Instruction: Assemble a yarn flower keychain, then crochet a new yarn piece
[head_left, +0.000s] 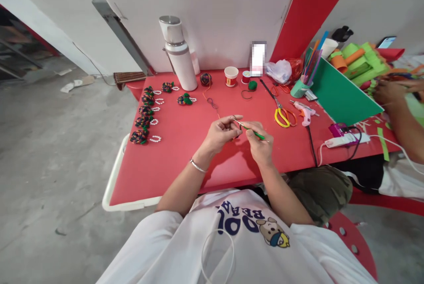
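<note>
My left hand (220, 134) is closed in a pinch around a small dark piece of yarn work (236, 137), mostly hidden by the fingers. A crochet hook (256, 134) with a green handle is gripped in my right hand (261, 146), its metal tip reaching the left fingers. From the left hand a thin yarn strand (213, 104) runs back to a multicoloured yarn ball (206, 79). Several dark multicoloured yarn pieces with white bead loops (145, 110) line the left of the table, and another green-topped one (186, 99) lies nearer the middle.
Behind my hands stand a white flask (180, 65), a paper cup (231, 76) and a green yarn ball (252, 85). Yellow-handled scissors (281, 117), a pink glue gun (305, 112) and a power strip (347, 140) lie right. Another person's hand (391, 96) works beyond the green board (341, 89).
</note>
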Demonstrator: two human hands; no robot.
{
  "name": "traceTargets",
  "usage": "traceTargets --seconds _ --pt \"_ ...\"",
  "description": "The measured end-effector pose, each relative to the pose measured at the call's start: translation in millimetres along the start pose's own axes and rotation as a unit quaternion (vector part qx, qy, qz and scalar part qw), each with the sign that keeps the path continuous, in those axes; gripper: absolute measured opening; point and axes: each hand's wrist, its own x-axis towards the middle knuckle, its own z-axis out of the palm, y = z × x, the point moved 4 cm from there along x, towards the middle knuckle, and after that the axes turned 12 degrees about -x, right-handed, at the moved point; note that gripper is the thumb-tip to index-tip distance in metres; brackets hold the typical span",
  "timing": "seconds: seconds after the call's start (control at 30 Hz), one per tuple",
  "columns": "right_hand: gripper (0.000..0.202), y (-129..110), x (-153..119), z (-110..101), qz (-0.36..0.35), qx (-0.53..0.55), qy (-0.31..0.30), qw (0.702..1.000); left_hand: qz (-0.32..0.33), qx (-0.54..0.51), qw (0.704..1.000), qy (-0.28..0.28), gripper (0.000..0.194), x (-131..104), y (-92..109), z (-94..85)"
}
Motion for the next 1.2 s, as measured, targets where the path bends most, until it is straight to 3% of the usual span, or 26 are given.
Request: traceTargets --seconds 0.27,0.43,0.57,0.67,0.93,1.2 --pt "0.022 -8 10 -9 -0.054 -0.111 -0.016 0.992 0.021 -0.033 0.999 0.021 0.056 2 -2 -7.3" --pt "0.018 -15 6 -6 -0.155 -0.217 -0.029 0.963 0.042 -0.04 0.998 0.026 0.058 6 -6 -6.8" --pt "0.022 -22 -3 -2 -0.234 -0.281 0.032 0.93 0.042 -0.051 0.997 0.049 0.059 6 -8 -5.6" --pt "0.023 -21 -6 -1 -0.254 -0.281 0.056 0.924 0.008 -0.082 0.995 0.049 0.061 5 -8 -4.8" --pt "0.021 -6 26 -24 -0.195 -0.167 -0.121 0.959 -0.073 -0.095 0.993 0.012 0.054 3 -1 -7.8" --pt "0.013 -19 50 -49 -0.112 -0.108 -0.188 0.97 -0.094 -0.073 0.993 -0.008 0.047 3 -3 -9.1"
